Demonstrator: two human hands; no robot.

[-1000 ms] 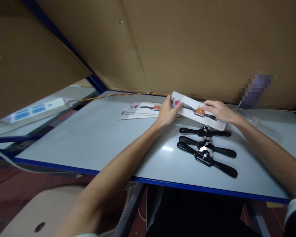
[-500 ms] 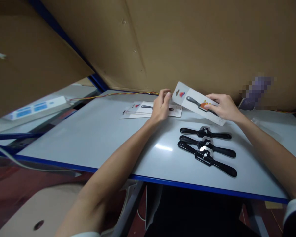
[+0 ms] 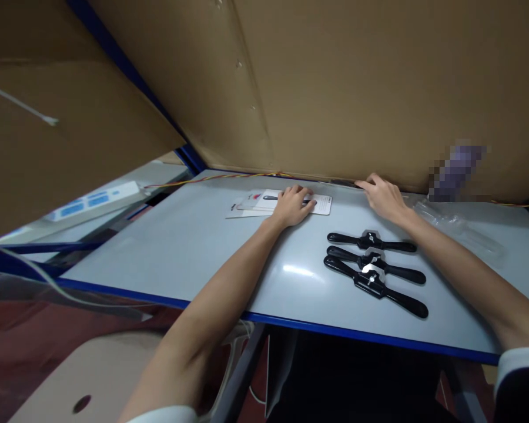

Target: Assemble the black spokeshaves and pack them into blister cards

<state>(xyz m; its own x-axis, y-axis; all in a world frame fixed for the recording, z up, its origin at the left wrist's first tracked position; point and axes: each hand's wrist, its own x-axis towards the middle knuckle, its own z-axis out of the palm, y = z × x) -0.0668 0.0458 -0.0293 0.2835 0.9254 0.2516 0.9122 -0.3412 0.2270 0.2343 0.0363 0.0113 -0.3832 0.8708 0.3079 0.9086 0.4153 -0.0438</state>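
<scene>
My left hand (image 3: 294, 207) lies on a small pile of printed backing cards (image 3: 322, 204), its fingers spread over the top one. At the back of the table, my right hand (image 3: 384, 198) pinches a backing card (image 3: 339, 184), seen nearly edge-on beside the brown wall. Three black spokeshaves lie in a row nearer to me: a far one (image 3: 370, 240), a middle one (image 3: 374, 263) and a near one (image 3: 376, 286). Each has two handles and a metal blade at its centre. Neither hand touches them.
Clear plastic blister shells (image 3: 461, 229) lie at the right, beside my right forearm. A pixelated purple object (image 3: 456, 173) leans at the back wall. Twisted wires (image 3: 229, 177) run along the table's back edge. A white power strip (image 3: 94, 202) sits at the left.
My right hand has moved the card back and down toward the wall, turning it nearly edge-on. My left hand has lowered onto the card pile. The spokeshaves stay put.
</scene>
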